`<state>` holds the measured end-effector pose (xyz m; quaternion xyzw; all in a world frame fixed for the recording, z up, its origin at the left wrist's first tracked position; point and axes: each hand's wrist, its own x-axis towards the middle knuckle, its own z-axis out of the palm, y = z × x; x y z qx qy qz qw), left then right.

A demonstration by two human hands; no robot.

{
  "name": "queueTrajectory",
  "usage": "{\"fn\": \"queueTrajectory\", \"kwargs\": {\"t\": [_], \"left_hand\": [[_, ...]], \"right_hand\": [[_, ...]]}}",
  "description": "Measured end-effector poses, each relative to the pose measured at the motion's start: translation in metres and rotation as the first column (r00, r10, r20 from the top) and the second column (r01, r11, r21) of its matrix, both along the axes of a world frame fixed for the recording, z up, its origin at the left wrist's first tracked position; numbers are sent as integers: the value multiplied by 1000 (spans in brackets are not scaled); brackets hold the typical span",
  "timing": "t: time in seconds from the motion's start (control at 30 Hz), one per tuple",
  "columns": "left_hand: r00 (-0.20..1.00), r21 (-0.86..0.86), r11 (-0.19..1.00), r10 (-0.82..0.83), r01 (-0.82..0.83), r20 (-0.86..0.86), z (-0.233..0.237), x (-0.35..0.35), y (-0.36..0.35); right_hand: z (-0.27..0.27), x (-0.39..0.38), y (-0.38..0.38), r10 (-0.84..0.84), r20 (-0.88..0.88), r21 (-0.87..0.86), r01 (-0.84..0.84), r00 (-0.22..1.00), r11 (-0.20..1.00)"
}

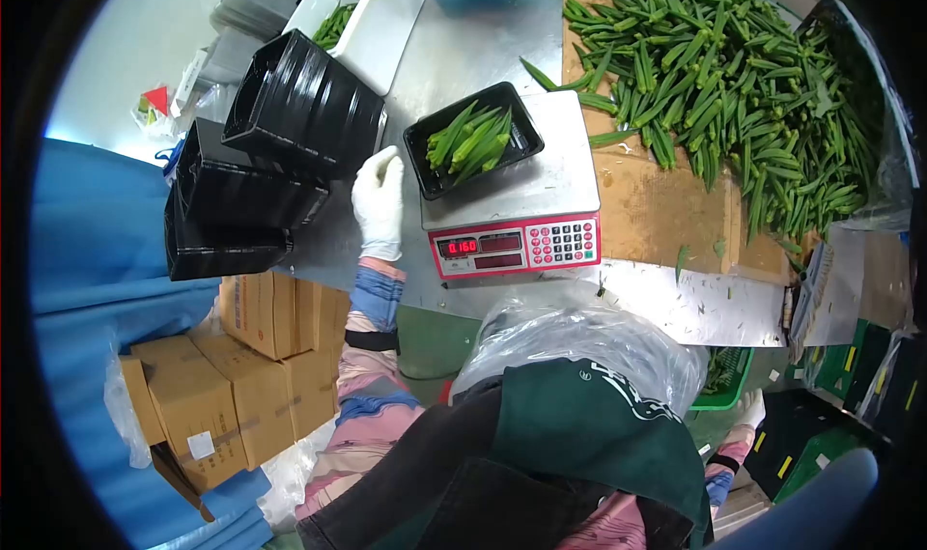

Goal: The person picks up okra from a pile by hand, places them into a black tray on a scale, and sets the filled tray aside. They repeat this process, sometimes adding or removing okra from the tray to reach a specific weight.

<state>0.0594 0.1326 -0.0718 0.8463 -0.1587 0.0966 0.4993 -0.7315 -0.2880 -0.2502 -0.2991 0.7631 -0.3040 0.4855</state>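
Note:
My left hand [378,202], in a white glove, is just left of a black plastic tray [444,185]. Its fingers are curled together with nothing visible in them. Several green okra pods [471,140] lie in the tray, which rests on the metal plate of a red-edged digital scale [517,246]. The scale's red display reads 0.160. Off to the right, low by my side, my right hand [751,411] is also gloved in white. It appears small, with its fingers seemingly stretched out and holding nothing visible, close to a green basket [739,381].
A large heap of okra [724,86] covers cardboard [666,202] at right. Stacks of black trays [304,101] stand at left, below a white bin [386,28] containing okra. Cardboard boxes [198,395] sit beneath at lower left. Clear plastic [579,328] lies along the table's front edge.

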Motion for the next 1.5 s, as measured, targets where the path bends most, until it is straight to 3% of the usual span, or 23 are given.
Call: {"fn": "queueTrajectory", "kwargs": {"t": [0.23,0.3,0.37,0.5,0.57,0.6,0.63,0.67,0.7,0.73,0.77,0.8,0.83,0.9,0.93,0.97,1.03,1.1,1.13,1.17,1.37,1.4,1.5], "left_hand": [[895,465,874,-91,-138,436,11,11,-63],[989,499,864,-16,-60,147,-4,23,-72],[998,285,957,-58,56,-2,-25,44,-68],[991,121,986,-107,116,-77,-5,33,-63],[979,41,998,-50,43,199,17,19,-52],[903,405,909,-93,-96,420,37,15,-40],[810,464,859,-105,-218,576,39,19,-23],[852,363,909,-20,-202,524,31,31,0],[943,248,934,186,-257,277,26,36,25],[913,223,888,370,-402,175,23,36,44],[846,356,768,497,-532,191,38,21,46],[767,541,543,480,-642,427,40,13,52],[790,559,591,243,-581,564,26,20,81],[810,517,644,313,-564,495,0,27,84],[944,327,888,328,-324,45,-13,37,87],[912,17,972,226,-235,-342,2,21,58],[972,195,980,89,-46,-219,-19,8,40],[990,390,913,-77,117,-115,-44,4,24],[887,-28,988,-148,151,-438,-30,-4,-6],[715,-390,918,-227,-68,-661,-15,-13,-35],[687,-468,882,-308,-52,-658,-3,-19,-55],[685,-467,882,-303,-61,-663,-1,-20,-57],[724,-499,866,-350,8,-595,15,-29,-53]], "right_hand": [[0,141,-5,378,-111,-177,-392,919,903],[18,180,-11,525,-224,-232,-569,821,789],[7,198,-29,592,-436,-317,-731,678,604],[50,279,-23,598,-330,-478,-676,730,561],[83,315,-21,636,-206,-405,-657,743,636],[79,323,-30,660,-273,-412,-705,700,577],[67,328,-42,673,-346,-408,-751,654,520],[60,334,-52,663,-436,-423,-789,609,446],[54,342,-63,641,-526,-427,-825,559,370],[42,351,-75,638,-512,-418,-816,575,401],[38,361,-84,637,-495,-411,-805,591,428],[49,377,-84,641,-462,-388,-790,612,474],[61,396,-82,648,-425,-365,-775,632,516],[59,427,-88,655,-475,-318,-809,588,495],[55,443,-90,647,-516,-317,-827,561,464],[50,458,-92,640,-555,-314,-847,530,429],[36,489,-95,648,-464,-396,-795,605,459],[24,507,-101,595,-593,-283,-832,543,477],[25,512,-101,579,-614,-252,-828,537,501],[26,516,-100,562,-634,-220,-821,531,527],[11,519,-118,587,-605,-169,-807,538,565],[26,519,-119,622,-645,-74,-846,444,527],[15,525,-121,648,-658,-165,-913,384,373]]}}
